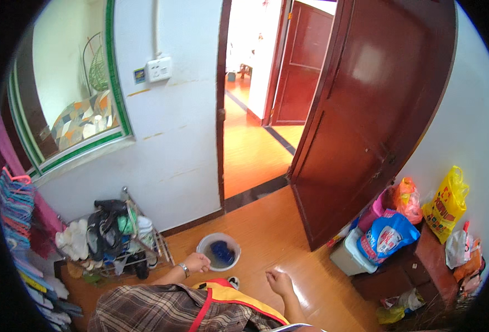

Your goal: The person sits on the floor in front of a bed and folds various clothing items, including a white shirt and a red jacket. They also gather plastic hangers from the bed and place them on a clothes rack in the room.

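Observation:
A round, pale plastic basin (235, 262) stands on the floor in front of me, with water and a dark blue cloth (222, 251) in it. My left hand (198, 262), with a metal-band watch at the wrist, appears over the basin's near left rim; whether it touches the rim I cannot tell. Its fingers are curled, and nothing shows in them. To the right of the basin, above the bare floor, is my right hand (279, 281), fingers loosely curled and holding nothing visible. Below the basin, part of a shoe (233, 282) shows past my yellow-and-red apron (228, 291).
A metal shoe rack (161, 245) full of shoes is at the left, beside hangers (18, 195). A dark red door (369, 103) stands ajar by the doorway. At the right, a lidded bin (350, 253), a blue bag (388, 240) and a yellow bag (446, 207) crowd a wooden cabinet (433, 257).

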A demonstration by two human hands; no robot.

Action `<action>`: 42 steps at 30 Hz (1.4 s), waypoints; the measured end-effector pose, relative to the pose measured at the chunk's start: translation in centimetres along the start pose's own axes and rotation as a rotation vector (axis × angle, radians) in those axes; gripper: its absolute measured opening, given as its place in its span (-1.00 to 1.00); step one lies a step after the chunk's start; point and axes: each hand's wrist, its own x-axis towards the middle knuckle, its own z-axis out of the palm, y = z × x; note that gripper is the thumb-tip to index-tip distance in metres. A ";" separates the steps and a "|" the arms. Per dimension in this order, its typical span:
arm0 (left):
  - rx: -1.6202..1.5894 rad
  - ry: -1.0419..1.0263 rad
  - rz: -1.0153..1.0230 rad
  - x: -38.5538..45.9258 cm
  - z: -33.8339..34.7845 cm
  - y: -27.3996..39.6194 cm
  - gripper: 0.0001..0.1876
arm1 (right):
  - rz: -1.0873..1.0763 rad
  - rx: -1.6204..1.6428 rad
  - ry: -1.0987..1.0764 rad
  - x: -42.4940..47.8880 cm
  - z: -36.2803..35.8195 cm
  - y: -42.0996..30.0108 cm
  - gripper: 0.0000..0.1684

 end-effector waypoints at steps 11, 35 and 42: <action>0.288 -0.142 0.308 27.4 6.8 15.1 -0.82 | 0.055 -0.168 0.006 17.7 -10.1 13.5 -0.69; -0.050 0.197 -0.055 68.8 -10.5 37.5 -0.87 | 0.155 0.002 -0.426 83.6 -15.6 22.9 -0.74; -0.098 0.446 -0.118 71.8 -20.0 42.0 -0.88 | -0.005 0.078 -0.613 100.9 -7.0 15.2 -0.74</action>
